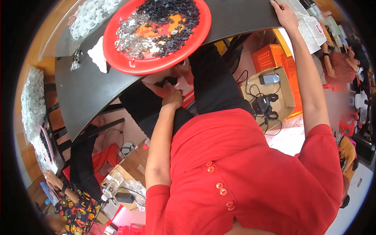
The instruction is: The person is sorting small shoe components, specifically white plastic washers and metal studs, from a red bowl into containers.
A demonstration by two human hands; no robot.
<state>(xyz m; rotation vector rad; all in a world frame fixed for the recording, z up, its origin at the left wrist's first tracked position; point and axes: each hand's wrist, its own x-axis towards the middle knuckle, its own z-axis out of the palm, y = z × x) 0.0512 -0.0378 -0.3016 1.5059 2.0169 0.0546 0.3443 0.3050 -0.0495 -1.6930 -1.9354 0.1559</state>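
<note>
Below the table's edge, over my lap, is my left hand. Its fingers look curled in, and whatever they might hold is hidden. My right arm reaches far forward, and my right hand lies at the right end of the dark table, fingers stretched out. White perforated baskets are right beside it. In front of me a round red tray stands on the table, overhanging its near edge. Small black plastic parts and small clear parts lie heaped in it.
A clear bag of whitish rings and a crumpled white tissue lie left of the tray. A carton with cables and an orange crate stand low on the right. Other people sit at the lower left and far right.
</note>
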